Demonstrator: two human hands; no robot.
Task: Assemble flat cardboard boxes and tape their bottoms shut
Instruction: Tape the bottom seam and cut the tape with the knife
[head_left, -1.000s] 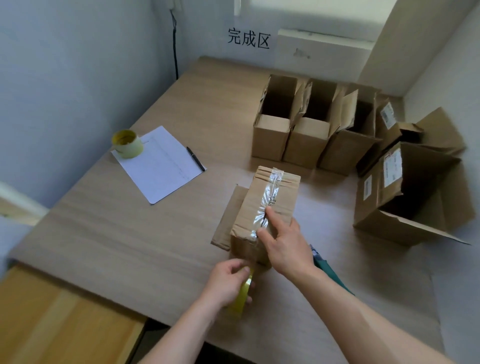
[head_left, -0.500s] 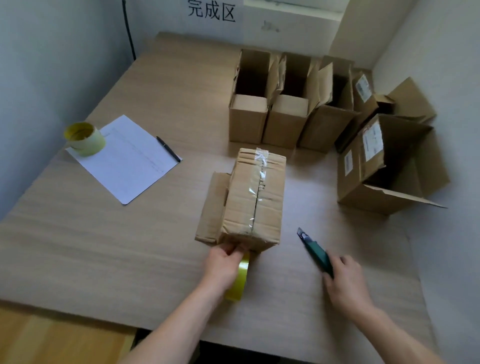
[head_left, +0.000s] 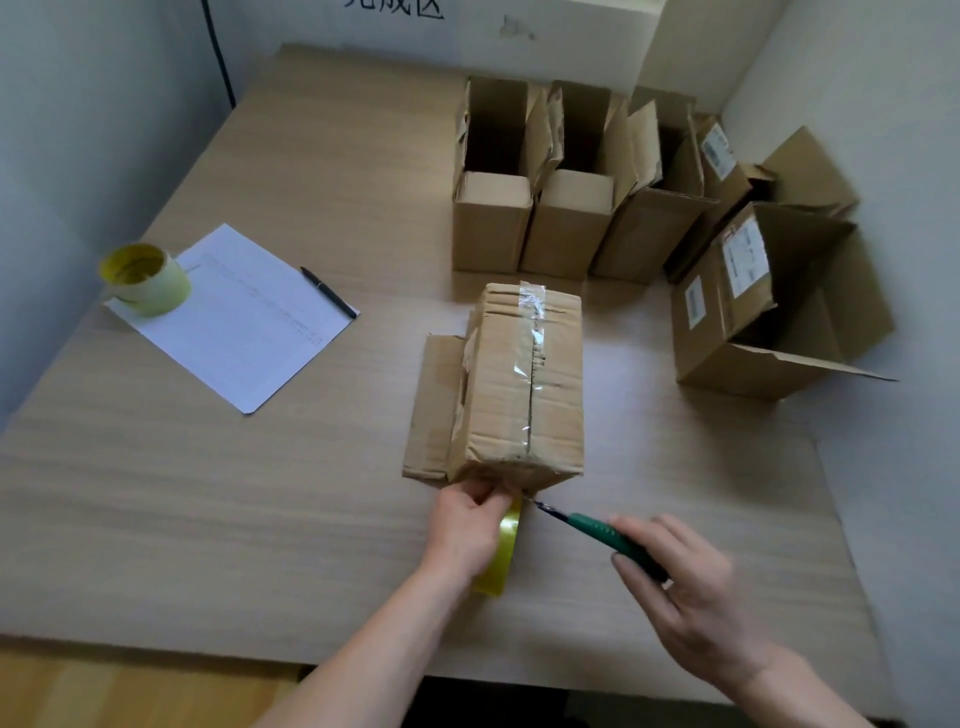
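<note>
Surface (head_left: 208, 493) of pale wood carries everything. Big open box (head_left: 769, 322) with white labels lies on its side at right, just beside a row of open boxes (head_left: 561, 208) standing at the back. Box (head_left: 524, 384) being taped sits mid-surface, bottom up, clear tape (head_left: 532, 332) running along its centre seam, one flap spread flat to its left. Paper sheet (head_left: 249, 322) lies at left with a pen (head_left: 328, 292) at its far edge and a spare tape roll (head_left: 145, 279) on its left corner. Left hand (head_left: 467, 530) grips a yellow tape roll (head_left: 501, 551) against the box's near end. Right hand (head_left: 696, 597) grips a green knife (head_left: 597, 535), blade tip touching the tape at the box's near edge.
</note>
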